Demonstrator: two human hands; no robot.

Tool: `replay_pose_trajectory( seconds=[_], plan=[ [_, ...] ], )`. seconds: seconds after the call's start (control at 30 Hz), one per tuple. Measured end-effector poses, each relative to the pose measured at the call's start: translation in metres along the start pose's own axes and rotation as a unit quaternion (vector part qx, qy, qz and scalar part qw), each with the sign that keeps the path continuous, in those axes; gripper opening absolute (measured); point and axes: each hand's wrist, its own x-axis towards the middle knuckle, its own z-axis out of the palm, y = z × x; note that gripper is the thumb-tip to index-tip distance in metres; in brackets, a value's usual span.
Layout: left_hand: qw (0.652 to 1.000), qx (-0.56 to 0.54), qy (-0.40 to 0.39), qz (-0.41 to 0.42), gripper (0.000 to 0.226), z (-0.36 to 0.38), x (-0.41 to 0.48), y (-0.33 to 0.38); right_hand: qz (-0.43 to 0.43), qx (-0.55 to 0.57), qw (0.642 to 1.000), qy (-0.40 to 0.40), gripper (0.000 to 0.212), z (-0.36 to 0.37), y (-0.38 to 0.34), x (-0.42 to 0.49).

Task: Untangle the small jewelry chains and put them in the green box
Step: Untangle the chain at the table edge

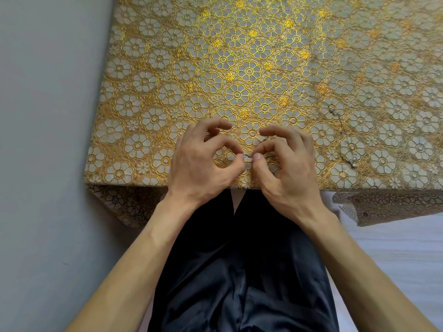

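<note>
A small silver chain tangle [248,155] sits between my two hands just above the table's near edge. My left hand [203,161] pinches its left end between thumb and forefinger. My right hand [285,164] pinches its right end the same way, the other fingers curled above. A second thin silver chain [341,130] lies stretched out on the cloth to the right, running from about mid-table down to a small clasp near the front. No green box is in view.
The table [239,56] wears a gold floral lace cloth whose pattern makes the chains hard to see. A grey wall [48,116] borders the table's left side. My dark trousers [239,259] are below the near edge.
</note>
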Motion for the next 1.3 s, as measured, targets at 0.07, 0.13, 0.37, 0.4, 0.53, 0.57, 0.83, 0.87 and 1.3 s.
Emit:
replay_pose_trajectory(
  seconds=[0.07,0.13,0.37,0.4,0.53,0.57,0.83,0.87,1.3],
  plan=[
    [1.000,-0.014,0.010,-0.007,0.008,0.000,0.000,-0.001,0.007,-0.002,1.000,0.011,0.015,0.000,-0.001,-0.001],
    [0.999,-0.036,0.017,-0.017,0.007,-0.001,0.000,-0.002,0.012,0.001,1.000,0.023,0.015,0.000,-0.001,-0.001],
    [0.999,-0.040,0.018,-0.021,0.007,-0.003,0.000,-0.001,0.029,0.016,0.999,0.027,0.018,-0.002,-0.001,0.000],
    [0.999,-0.038,0.021,-0.023,0.007,-0.002,0.000,-0.001,0.026,0.013,0.999,0.028,0.017,-0.002,-0.001,0.000],
    [0.999,-0.027,0.021,-0.027,0.008,-0.001,0.000,0.000,0.010,-0.004,1.000,0.027,0.015,-0.001,0.000,-0.003],
    [0.999,-0.026,0.020,-0.026,0.009,-0.001,0.000,0.000,0.012,-0.013,1.000,0.026,0.015,-0.001,0.000,-0.004],
    [1.000,-0.007,-0.007,-0.009,0.010,-0.002,0.000,-0.001,0.009,-0.053,0.998,0.046,0.007,-0.008,0.000,-0.009],
    [1.000,-0.004,-0.008,-0.007,0.009,-0.002,0.000,-0.001,0.003,-0.050,0.998,0.049,0.007,-0.009,-0.001,-0.009],
    [0.999,-0.024,-0.022,-0.018,0.014,-0.005,0.001,-0.001,-0.071,-0.046,0.996,0.037,0.009,0.002,-0.004,-0.003]
  ],
)
